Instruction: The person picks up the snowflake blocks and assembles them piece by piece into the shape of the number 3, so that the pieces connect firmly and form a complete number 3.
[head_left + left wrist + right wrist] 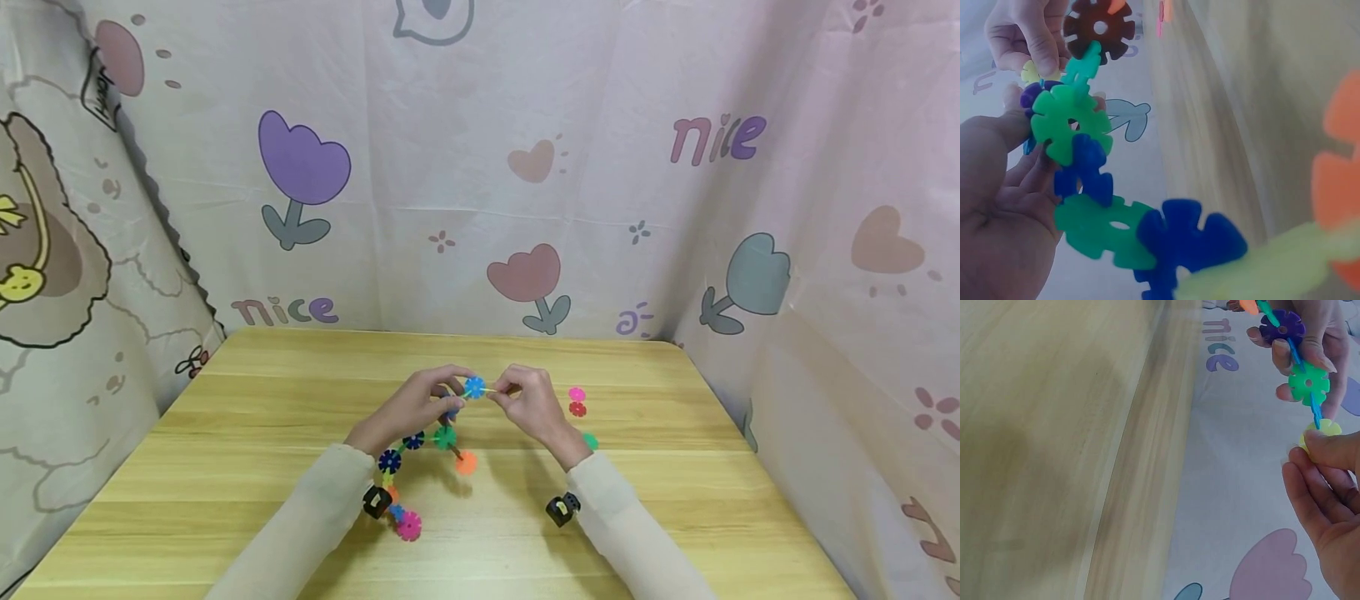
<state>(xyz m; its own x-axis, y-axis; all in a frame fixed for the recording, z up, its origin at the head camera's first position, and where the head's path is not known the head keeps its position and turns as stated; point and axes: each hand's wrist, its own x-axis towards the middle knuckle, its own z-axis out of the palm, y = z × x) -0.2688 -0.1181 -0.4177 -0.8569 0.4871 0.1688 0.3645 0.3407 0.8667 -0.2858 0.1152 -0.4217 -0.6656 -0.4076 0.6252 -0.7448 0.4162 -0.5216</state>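
Note:
My left hand (420, 402) holds a chain of notched snowflake discs above the table. A green disc (1300, 386) and a purple disc (1272, 330) of this chain lie by its fingers in the right wrist view. My right hand (531, 403) pinches a yellow disc (1331, 427) between thumb and fingers. That disc meets a blue disc (474, 387) at the chain's end; how deep it is slotted cannot be told. Lower down, the chain runs through dark blue discs (389, 461) to a pink disc (408, 526). An orange disc (466, 463) ends a side branch.
To the right of my right hand, a loose pink disc (577, 393) and a red disc (577, 409) lie on the wooden table (675, 500). Another green disc (591, 441) is partly behind the right wrist. Printed curtains (420, 167) stand behind and beside the table.

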